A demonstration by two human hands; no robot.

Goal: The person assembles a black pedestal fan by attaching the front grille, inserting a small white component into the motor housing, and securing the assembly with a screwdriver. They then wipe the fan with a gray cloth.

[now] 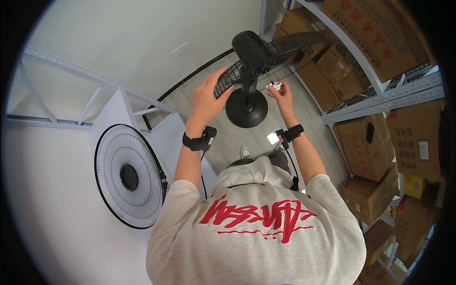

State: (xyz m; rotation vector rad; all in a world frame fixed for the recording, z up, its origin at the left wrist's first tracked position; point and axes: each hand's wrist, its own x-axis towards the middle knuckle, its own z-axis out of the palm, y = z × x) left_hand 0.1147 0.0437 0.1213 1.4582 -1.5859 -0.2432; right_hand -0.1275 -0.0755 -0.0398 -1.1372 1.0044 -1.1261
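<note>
A black pedestal fan [250,46] stands in front of me, its motor housing on top and its round base [247,113] on the floor. My left hand [207,97] is closed round the left edge of the wire cage [229,80], thumb on the near side and fingers beyond it. On the other side, my right hand [284,98] pinches a small white piece [274,86] between thumb and fingers. That piece is at the end of a thin rod below the fan's head; whether the two are joined is too small to tell.
At left, another fan head [129,176] with a round wire cage stands against white panels. Metal shelving [380,102] with cardboard boxes [363,147] lines the right side. A thick black cable or tube [190,76] curves along the wall behind the fan.
</note>
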